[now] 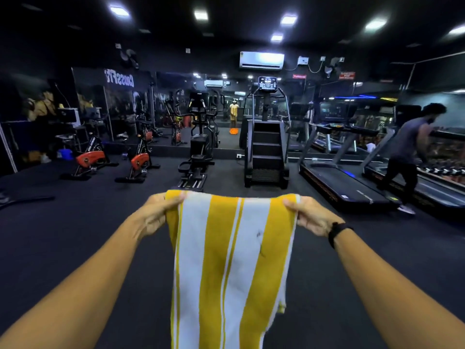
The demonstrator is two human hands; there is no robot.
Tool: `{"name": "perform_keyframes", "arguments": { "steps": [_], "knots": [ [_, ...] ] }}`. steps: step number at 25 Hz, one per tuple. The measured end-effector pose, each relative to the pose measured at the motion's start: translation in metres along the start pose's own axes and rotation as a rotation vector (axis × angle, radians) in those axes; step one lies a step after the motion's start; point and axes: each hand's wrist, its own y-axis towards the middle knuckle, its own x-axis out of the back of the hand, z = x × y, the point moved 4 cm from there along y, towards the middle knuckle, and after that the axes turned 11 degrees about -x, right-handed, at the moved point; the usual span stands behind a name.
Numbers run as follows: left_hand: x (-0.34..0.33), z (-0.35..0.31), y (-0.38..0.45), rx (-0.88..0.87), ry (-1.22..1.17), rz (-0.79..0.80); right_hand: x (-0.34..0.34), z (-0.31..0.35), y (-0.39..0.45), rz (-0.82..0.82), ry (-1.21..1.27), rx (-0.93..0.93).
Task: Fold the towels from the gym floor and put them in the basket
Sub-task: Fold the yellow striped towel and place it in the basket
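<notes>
A yellow and white striped towel (231,260) hangs straight down in front of me, held up at chest height. My left hand (157,214) pinches its top left corner. At the top right corner, my right hand (310,217) pinches the cloth, a black band on that wrist. The towel's top edge is stretched between the two hands, and its lower end runs out of the bottom of the view. No basket shows near me; a small orange thing (233,131) appears far off in the wall mirror, too small to identify.
Dark gym floor (75,235) spreads around me. Two orange exercise bikes (90,159) stand at the left, an elliptical (198,152) and a stair climber (266,147) straight ahead. A person (407,152) walks on a treadmill (347,182) at the right.
</notes>
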Motion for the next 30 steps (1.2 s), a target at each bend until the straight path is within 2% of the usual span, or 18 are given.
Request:
{"name": "perform_keyframes", "arguments": {
  "steps": [4, 5, 7, 8, 10, 12, 14, 16, 19, 20, 22, 25, 27, 29, 30],
  "knots": [
    [0.005, -0.008, 0.002, -0.038, -0.041, -0.126, -0.012, 0.004, 0.0, -0.029, -0.053, -0.003],
    [0.004, -0.009, 0.001, -0.049, -0.081, -0.127, -0.01, 0.005, 0.002, -0.033, 0.018, 0.014],
    [-0.002, -0.01, -0.001, -0.062, -0.002, -0.021, -0.016, 0.006, 0.002, 0.01, 0.04, -0.003],
    [-0.002, -0.011, -0.002, -0.08, 0.045, -0.031, -0.02, 0.007, 0.001, -0.007, 0.0, -0.031],
    [0.005, -0.013, -0.002, -0.106, -0.004, -0.11, -0.018, 0.012, 0.001, -0.071, 0.057, 0.044],
    [0.003, -0.016, -0.001, -0.09, 0.04, -0.037, -0.016, 0.02, 0.002, -0.067, 0.141, 0.11],
    [0.005, -0.017, 0.001, -0.094, 0.122, -0.071, -0.015, 0.024, 0.003, -0.073, 0.053, 0.117],
    [0.007, -0.017, 0.0, -0.097, 0.066, -0.118, -0.007, 0.028, 0.004, -0.157, 0.106, 0.16],
    [-0.004, -0.015, 0.001, -0.072, 0.045, -0.007, 0.003, 0.032, 0.009, -0.263, 0.231, 0.175],
    [-0.005, -0.017, 0.002, -0.085, 0.046, -0.022, 0.003, 0.036, 0.008, -0.266, 0.227, 0.175],
    [-0.004, -0.023, 0.006, -0.109, 0.009, -0.071, 0.007, 0.041, 0.005, -0.2, 0.203, 0.177],
    [-0.006, -0.014, 0.011, -0.022, 0.192, 0.039, 0.004, 0.032, -0.002, -0.081, -0.004, 0.073],
    [-0.006, -0.008, 0.012, -0.027, 0.232, -0.117, 0.008, 0.022, 0.002, -0.161, -0.041, 0.074],
    [-0.006, -0.009, 0.013, -0.073, 0.11, -0.312, 0.013, 0.024, 0.004, -0.244, 0.042, 0.129],
    [-0.006, -0.012, 0.014, -0.093, 0.066, -0.353, 0.013, 0.027, 0.003, -0.228, 0.055, 0.133]
  ]
}}
